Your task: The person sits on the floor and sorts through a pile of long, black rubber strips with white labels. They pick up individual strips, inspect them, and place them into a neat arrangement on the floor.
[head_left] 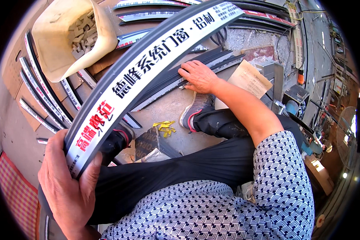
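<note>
Closed around the near end of a long curved strip (148, 76), the left hand's grip (66, 188) has its thumb along the inner edge; the strip slants up across the view, its white printed face upward, perhaps held at one end because its length leaves the far end free to be steered. Beneath it, the right hand (200, 76) lies on a bundle of dark strips (164, 89), probably to steady them; whether its fingers pinch any, I cannot tell. More curved strips (42, 88) lie roughly side by side at left, an arrangement that likely keeps them easy to pick out. A cut-open cream container (52, 40) holds small blocks (84, 34), presumably to stop them scattering. A handwritten sheet (250, 79) sits beside the right forearm, seemingly within reading range.

Around all this spreads a cluttered grey floor (160, 115), with a caged fan (348, 138) at far right, a red checked cloth (16, 200) at lower left, and crumpled yellow scraps (165, 128) near the shoes.
</note>
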`<state>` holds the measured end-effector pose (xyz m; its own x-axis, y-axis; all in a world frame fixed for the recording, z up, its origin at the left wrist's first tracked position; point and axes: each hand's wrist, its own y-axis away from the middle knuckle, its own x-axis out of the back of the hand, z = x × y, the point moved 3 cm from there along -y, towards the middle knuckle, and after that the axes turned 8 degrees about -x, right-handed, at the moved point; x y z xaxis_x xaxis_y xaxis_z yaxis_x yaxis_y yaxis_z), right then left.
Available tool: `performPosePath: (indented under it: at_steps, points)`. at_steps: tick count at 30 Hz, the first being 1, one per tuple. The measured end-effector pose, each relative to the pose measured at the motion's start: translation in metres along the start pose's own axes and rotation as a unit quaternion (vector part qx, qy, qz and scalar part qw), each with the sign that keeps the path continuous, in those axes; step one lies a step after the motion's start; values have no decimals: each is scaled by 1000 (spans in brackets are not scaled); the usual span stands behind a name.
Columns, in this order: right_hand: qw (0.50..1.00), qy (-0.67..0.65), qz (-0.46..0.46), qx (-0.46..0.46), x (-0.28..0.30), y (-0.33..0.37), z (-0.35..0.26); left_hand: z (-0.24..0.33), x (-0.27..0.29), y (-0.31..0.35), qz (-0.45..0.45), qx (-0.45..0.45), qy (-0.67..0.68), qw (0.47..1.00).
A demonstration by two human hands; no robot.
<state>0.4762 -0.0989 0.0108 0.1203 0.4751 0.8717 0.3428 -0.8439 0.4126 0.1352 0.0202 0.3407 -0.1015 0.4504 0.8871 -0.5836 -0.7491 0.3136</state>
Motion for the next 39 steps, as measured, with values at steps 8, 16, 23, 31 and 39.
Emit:
performPosePath:
  at_steps: [8, 16, 23, 31, 39]
  points:
    - [953, -35, 168, -252, 13, 27, 63, -4, -1, 2, 14, -22, -4, 1000]
    - [560, -229, 159, -780, -20, 57, 93, -5, -3, 2, 36, -7, 30, 999]
    - [414, -527, 208, -712, -62, 54, 69, -6, -4, -2, 28, 9, 12, 999]
    - [363, -574, 254, -689, -78, 53, 74, -8, -1, -1, 45, 2, 20, 999]
    - [283, -617, 247, -692, -90, 56, 86, -10, -3, -2, 45, 4, 26, 999]
